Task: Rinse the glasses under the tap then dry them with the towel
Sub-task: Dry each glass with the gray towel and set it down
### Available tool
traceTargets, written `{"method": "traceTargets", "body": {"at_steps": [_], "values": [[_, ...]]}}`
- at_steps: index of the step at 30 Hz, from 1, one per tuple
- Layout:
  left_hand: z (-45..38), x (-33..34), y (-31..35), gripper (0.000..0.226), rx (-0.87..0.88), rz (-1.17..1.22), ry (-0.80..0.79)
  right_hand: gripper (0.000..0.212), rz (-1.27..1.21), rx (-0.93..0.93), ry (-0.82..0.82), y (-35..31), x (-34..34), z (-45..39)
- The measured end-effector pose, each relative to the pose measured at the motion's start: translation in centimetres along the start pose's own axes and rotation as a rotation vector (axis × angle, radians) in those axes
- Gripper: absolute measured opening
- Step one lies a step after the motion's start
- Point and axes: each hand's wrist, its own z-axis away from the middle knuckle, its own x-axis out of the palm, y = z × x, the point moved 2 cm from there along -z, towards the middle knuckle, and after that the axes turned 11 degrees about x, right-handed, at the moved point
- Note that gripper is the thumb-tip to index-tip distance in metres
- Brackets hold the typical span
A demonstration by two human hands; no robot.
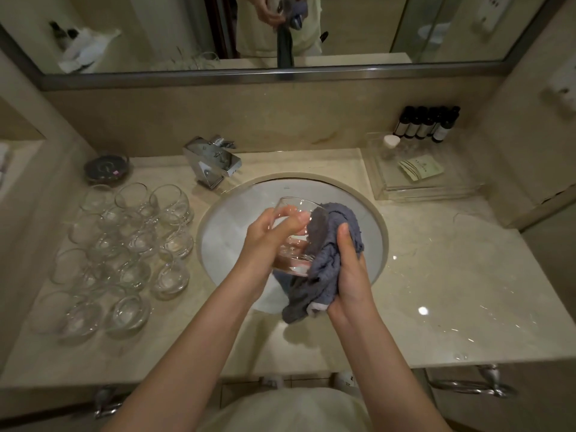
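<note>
Over the sink (218,232), left hand (268,232) grips a tilted glass (296,235) while right hand (350,269) clutches the grey towel (324,263), partly stuffed inside it. Clear glasses (124,244) crowd the marble tabletop (452,275) at 9 o'clock; tap (212,160) at 11, dark bottles (427,124) at 2.

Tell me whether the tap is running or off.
Off. No stream falls from the tap into the sink; the left hand holds the glass while the right hand presses the towel against it.
</note>
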Motion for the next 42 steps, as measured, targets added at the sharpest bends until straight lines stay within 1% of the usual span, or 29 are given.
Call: {"method": "traceTargets", "body": {"at_steps": [2, 4, 5, 7, 8, 11, 12, 15, 16, 19, 20, 22, 24, 26, 27, 29, 32, 33, 34, 37, 40, 42], "values": [[0.2, 0.0, 0.2, 0.052, 0.006, -0.045, -0.013, 0.065, -0.019, 0.013, 0.001, 0.4, -0.1, -0.2], [-0.1, -0.4, 0.0, 0.032, 0.024, -0.163, 0.033, 0.076, -0.025, 0.009, 0.010, 0.6, -0.1, -0.1], [-0.1, -0.6, -0.2, 0.031, 0.024, -0.194, 0.063, 0.077, -0.015, 0.004, 0.007, 0.6, -0.2, -0.1], [0.0, -1.0, -0.5, 0.041, 0.022, -0.212, 0.133, 0.069, 0.014, -0.009, 0.015, 0.2, -0.4, -0.1], [0.1, -1.0, -0.6, 0.043, 0.024, -0.207, 0.167, 0.066, 0.023, -0.012, 0.010, 0.0, -0.5, 0.0], [0.4, -1.1, -1.1, 0.032, 0.025, -0.197, 0.203, 0.061, 0.023, -0.021, -0.041, -0.3, -0.5, -0.2], [0.5, -1.0, -1.3, 0.034, 0.016, -0.185, 0.190, 0.062, 0.021, -0.021, -0.043, -0.1, -0.5, -0.2], [0.7, -0.8, -1.4, 0.060, -0.018, -0.117, 0.097, 0.068, 0.054, -0.031, -0.016, -0.1, -0.1, 0.3], [0.8, -0.8, -1.3, 0.063, -0.030, -0.070, 0.069, 0.069, 0.056, -0.034, -0.011, 0.0, 0.0, 0.3], [1.1, -0.7, -1.1, 0.052, -0.056, 0.119, -0.004, 0.074, 0.018, -0.031, 0.016, 0.2, -0.1, 0.2], [1.0, -0.7, -1.2, 0.050, -0.054, 0.123, -0.008, 0.074, 0.008, -0.032, 0.025, 0.4, 0.0, 0.2], [0.8, -0.8, -1.2, 0.053, -0.032, 0.029, 0.016, 0.072, 0.005, -0.030, 0.027, 0.4, -0.1, 0.2], [0.7, -0.9, -1.2, 0.059, -0.012, -0.036, 0.071, 0.064, 0.019, -0.022, 0.031, 0.0, -0.3, 0.4], [0.8, -0.9, -1.4, 0.067, -0.023, -0.006, 0.132, 0.061, 0.038, -0.044, 0.008, -0.4, -0.4, 0.4], [0.9, -1.0, -1.5, 0.066, -0.033, 0.013, 0.147, 0.063, 0.053, -0.057, 0.008, -0.5, -0.3, 0.4], [1.1, -1.2, -1.8, 0.056, -0.046, 0.034, 0.134, 0.068, 0.098, -0.079, 0.014, -0.4, 0.1, 0.5], [1.0, -2.0, -1.7, 0.049, -0.054, 0.045, 0.070, 0.096, 0.106, -0.099, 0.047, 0.0, 0.3, 0.6], [0.9, -2.2, -1.7, 0.048, -0.063, 0.047, 0.041, 0.101, 0.087, -0.090, 0.059, 0.2, 0.1, 0.4], [0.9, -2.2, -1.6, 0.048, -0.078, 0.059, 0.012, 0.099, 0.066, -0.083, 0.063, 0.3, -0.1, 0.3], [0.8, -2.2, -1.7, 0.047, -0.170, 0.160, -0.024, 0.071, 0.060, -0.063, 0.030, 0.1, -0.8, -0.2], [0.8, -1.9, -1.9, 0.042, -0.259, 0.334, 0.011, 0.047, 0.155, -0.144, -0.044, -0.2, -0.4, 0.1], [0.6, -2.0, -2.2, 0.046, -0.286, 0.388, 0.051, 0.042, 0.237, -0.213, -0.065, -0.4, -0.1, 0.4]]}}
